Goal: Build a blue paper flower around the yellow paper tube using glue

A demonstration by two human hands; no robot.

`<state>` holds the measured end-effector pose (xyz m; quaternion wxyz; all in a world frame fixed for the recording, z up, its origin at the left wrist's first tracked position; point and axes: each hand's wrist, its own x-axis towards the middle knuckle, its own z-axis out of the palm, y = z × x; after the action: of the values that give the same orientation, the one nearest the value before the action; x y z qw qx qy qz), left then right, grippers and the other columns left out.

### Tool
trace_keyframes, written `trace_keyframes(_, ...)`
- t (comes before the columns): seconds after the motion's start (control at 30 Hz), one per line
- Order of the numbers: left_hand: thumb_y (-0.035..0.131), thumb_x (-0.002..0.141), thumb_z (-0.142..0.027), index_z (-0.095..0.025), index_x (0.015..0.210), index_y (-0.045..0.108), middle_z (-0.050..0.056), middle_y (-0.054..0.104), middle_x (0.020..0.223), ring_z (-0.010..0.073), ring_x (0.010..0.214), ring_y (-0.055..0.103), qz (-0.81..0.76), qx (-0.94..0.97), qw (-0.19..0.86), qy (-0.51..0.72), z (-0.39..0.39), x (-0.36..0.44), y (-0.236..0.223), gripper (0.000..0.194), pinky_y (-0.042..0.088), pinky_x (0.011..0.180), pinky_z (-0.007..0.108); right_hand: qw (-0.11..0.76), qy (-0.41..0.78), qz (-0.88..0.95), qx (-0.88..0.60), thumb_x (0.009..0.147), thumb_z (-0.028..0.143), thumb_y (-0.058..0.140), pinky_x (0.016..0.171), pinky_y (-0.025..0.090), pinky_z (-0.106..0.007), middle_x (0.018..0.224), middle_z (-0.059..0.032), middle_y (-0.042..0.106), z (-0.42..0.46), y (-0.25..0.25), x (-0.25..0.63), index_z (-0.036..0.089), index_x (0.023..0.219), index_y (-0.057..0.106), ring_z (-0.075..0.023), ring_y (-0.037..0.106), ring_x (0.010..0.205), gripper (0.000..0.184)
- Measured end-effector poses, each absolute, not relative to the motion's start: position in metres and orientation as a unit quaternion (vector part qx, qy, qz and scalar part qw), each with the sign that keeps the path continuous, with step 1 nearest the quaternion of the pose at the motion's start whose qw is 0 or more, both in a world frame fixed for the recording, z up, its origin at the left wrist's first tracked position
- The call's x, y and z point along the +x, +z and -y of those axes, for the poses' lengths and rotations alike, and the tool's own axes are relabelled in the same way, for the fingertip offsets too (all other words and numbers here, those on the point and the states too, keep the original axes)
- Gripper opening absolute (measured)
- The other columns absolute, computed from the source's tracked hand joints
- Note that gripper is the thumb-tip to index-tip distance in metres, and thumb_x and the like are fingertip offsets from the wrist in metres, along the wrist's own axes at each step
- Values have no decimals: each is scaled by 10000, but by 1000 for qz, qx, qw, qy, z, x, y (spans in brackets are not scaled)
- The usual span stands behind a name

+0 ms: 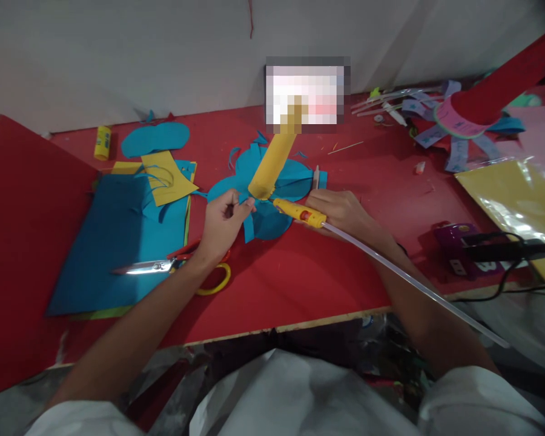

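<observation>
A yellow paper tube (272, 160) stands tilted on blue paper petals (267, 223) spread out like a flower on the red table. My left hand (227, 224) is closed, thumb and fingers pinching the blue paper beside the tube's base. In my right hand (340, 209) is a yellow glue gun (302, 213), its nozzle close to the foot of the tube. A long clear glue stick (413, 281) sticks out of the gun's back end. Part of my right fingers is hidden behind the gun.
Scissors (149, 267) lie under my left forearm, partly on blue sheets (118, 242). Yellow paper scraps (166, 175), a glue tube (102, 143) and a blue cutout (157, 138) sit left. At right are a purple box with cables (461, 248), a pink-and-lilac paper piece (463, 121) and a yellow plastic-covered pack (504, 194).
</observation>
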<state>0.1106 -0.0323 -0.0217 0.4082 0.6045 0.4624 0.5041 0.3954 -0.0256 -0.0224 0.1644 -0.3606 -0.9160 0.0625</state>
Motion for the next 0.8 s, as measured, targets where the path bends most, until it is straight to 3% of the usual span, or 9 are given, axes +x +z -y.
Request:
trace_keyframes(0.13,824,836,-439,-211,651,393,-39,421,649,118,626,437,-446,620,403,504,32,112,-20,522,395,616,276,166,49,915,-364,1108,517,410,614,296,-324,822,-63,607,25,-22,395,199,881,570,-173,530,740,422)
trace_keyframes(0.3,882,774,-471,-207,670,425,-28,432,689,116,629,360,-465,622,387,497,31,112,-19,538,314,572,275,161,51,921,-351,1114,529,403,625,314,-320,834,-64,618,26,-22,394,182,912,601,-170,538,754,447)
trace_keyframes(0.53,906,746,-515,-198,692,495,-28,470,685,107,626,392,-466,618,394,495,32,111,-19,522,318,566,260,164,60,928,-330,1118,475,441,643,318,-319,872,-64,637,28,-23,392,162,967,638,-171,549,771,400)
trace_keyframes(0.67,729,922,-522,-192,798,638,0,549,721,116,626,458,-454,606,431,492,33,110,-19,364,365,558,251,156,66,927,-335,1129,471,391,645,313,-320,873,-65,628,26,-25,394,173,948,627,-172,544,775,422)
trace_keyframes(0.8,677,909,-282,-196,925,707,16,635,836,129,712,562,-419,614,450,495,33,107,-21,92,467,651,247,162,74,923,-340,1120,505,394,633,305,-320,842,-55,607,25,-25,395,190,907,610,-175,532,759,437)
